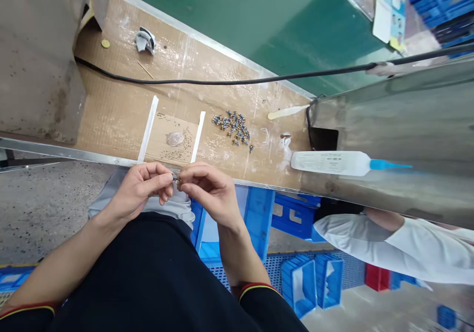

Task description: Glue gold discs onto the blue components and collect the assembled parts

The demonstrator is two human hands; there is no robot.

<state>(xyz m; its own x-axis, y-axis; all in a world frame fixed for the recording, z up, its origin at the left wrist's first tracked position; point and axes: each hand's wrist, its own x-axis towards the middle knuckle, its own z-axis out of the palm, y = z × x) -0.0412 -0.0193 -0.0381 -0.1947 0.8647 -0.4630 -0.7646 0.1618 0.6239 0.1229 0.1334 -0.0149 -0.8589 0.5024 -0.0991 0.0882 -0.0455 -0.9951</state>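
Observation:
My left hand [142, 186] and my right hand [207, 188] meet at the near edge of the cardboard-covered bench [111, 114]. Both are closed in a pinch on one tiny metal part [175, 177] held between their fingertips. Beyond my hands lies a pile of several small blue-and-brass parts [234, 126]. A blob of clear glue [175, 139] sits on a cardboard piece between two white strips [148, 128].
A white glue bottle with a blue nozzle [333, 163] lies at the right on a metal housing [400, 139]. A wooden stick [287, 111] and a black cable [222, 81] cross the bench. Another person's white sleeve [388, 245] is at lower right, above blue crates [307, 277].

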